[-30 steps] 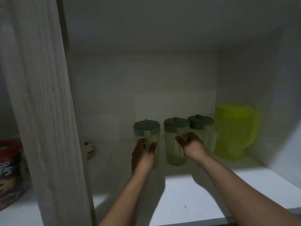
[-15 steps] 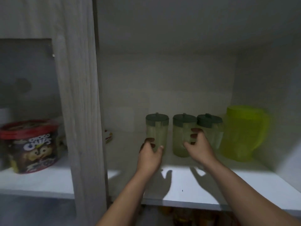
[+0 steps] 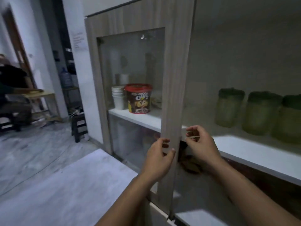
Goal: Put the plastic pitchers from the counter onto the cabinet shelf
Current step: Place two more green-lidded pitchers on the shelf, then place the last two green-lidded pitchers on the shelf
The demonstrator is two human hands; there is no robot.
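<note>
Three pale green plastic pitchers with dark green lids stand in a row at the back of the white cabinet shelf (image 3: 260, 154): the left pitcher (image 3: 228, 108), the middle pitcher (image 3: 260, 113) and the right pitcher (image 3: 288, 118), which the frame edge cuts off. My left hand (image 3: 158, 159) grips the vertical edge of the wood-framed glass cabinet door (image 3: 175, 79), thumb in front and fingers behind. My right hand (image 3: 202, 144) hovers at the shelf's front edge with its fingers loosely curled and nothing in it, well clear of the pitchers.
Behind the glass door stand a red-lidded Choco Chips tub (image 3: 139, 98) and a stack of white cups (image 3: 118, 97). The pale counter (image 3: 65, 185) lies below left. A dark stool (image 3: 79, 126) and a seated person (image 3: 13, 88) are farther left.
Both hands have drawn back from the pitchers, which stay on the shelf. The view has swung left and pulled away. My left hand has taken hold of the door edge.
</note>
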